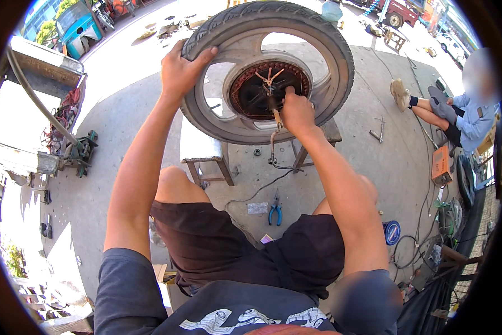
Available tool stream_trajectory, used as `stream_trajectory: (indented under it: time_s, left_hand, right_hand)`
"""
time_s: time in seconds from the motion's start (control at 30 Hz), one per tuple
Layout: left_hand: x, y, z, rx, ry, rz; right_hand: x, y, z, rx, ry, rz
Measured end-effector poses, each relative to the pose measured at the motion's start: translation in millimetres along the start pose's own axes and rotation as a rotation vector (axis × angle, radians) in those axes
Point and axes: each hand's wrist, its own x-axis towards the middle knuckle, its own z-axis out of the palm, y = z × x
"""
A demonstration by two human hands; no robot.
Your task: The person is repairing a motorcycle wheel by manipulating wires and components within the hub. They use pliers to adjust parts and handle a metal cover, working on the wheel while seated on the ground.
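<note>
A wheel with a black tyre [346, 53] and grey cast spokes leans across two low stools in front of me. Its hub motor [251, 100] shows a ring of copper windings around a dark centre, with bare wire ends [269, 77] standing up there. My left hand [185, 70] grips the tyre and rim at the upper left, thumb on the rim. My right hand [299, 113] is closed at the hub's centre, beside the axle; what its fingers hold is hidden. A tan sleeved cable [277, 118] hangs from the axle below them.
A pale-topped stool [203, 142] stands under the wheel's left side. Blue-handled pliers [275, 211] lie on the concrete between my knees. At right are a T-shaped tool [378, 131], an orange box [441, 166], a blue round tin [391, 232], loose cables and a seated person [471, 120].
</note>
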Motion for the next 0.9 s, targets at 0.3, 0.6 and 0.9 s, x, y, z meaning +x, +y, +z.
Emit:
stream_trajectory:
  time_s: [0.3, 0.6, 0.9]
  left_hand:
    - [-1, 4, -1, 0.033, -0.008, 0.007]
    - [0, 3, 3, -0.012, 0.017, 0.034]
    - [1, 0, 1, 0.030, 0.023, 0.020]
  right_hand:
    - [-12, 0, -13, -0.031, -0.136, -0.052]
    - [-39, 14, -47, 0.206, -0.296, -0.155]
    - [-72, 9, -72, 0.526, -0.554, 0.010]
